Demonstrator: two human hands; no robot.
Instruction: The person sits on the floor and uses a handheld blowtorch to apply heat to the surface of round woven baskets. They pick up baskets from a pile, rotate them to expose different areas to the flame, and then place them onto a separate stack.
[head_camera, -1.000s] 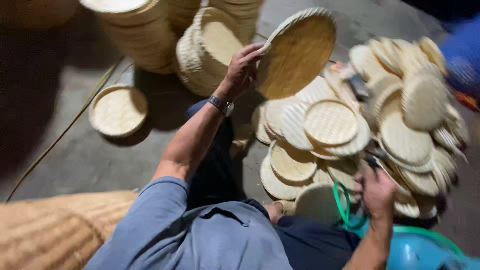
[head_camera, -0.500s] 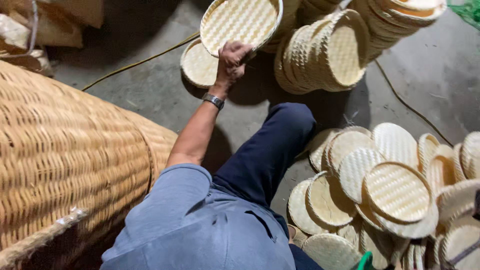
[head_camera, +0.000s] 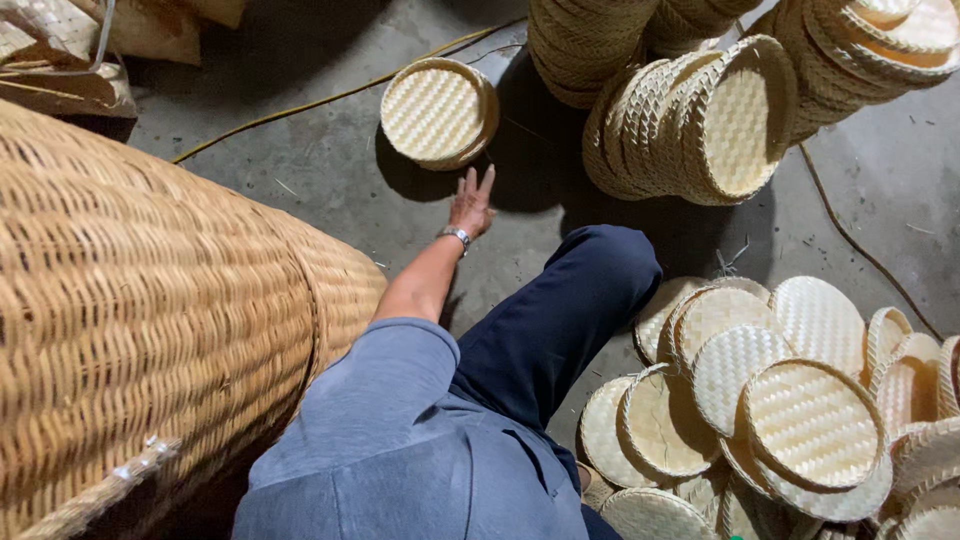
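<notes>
Where the concrete floor (head_camera: 300, 170) runs up toward the top edge, a single round woven tray (head_camera: 437, 112) lies flat and alone, its rim raised, with nothing in it. The left hand (head_camera: 471, 203) is just below it — fingers spread and straight, palm down over the floor, holding nothing, close to the tray but not touching it. A watch (head_camera: 457, 236) sits on that wrist. The right hand is out of view, so whether it grips anything cannot be told.

The tray is pale straw colour, plaited in a tight checker weave with a thicker bound rim; its shadow falls to the left and below it.

To its right a row of trays (head_camera: 700, 125) stands on edge, nested one into the next, the hollow of the front one facing the camera. Behind them, along the top edge, taller stacks (head_camera: 580, 45) rise, and more nested ones (head_camera: 880, 45) fill the top right corner. At the bottom right corner a loose heap of trays (head_camera: 780, 420) overlaps — some hollow side up, some bottom up, all empty.

A very large woven basket (head_camera: 150, 300) lies on its side along the left edge, its inside hidden. A thin yellow cord (head_camera: 330, 98) crosses the floor from it toward the stacks. The person's knee (head_camera: 590, 280), in dark blue, is bent between hand and heap.
</notes>
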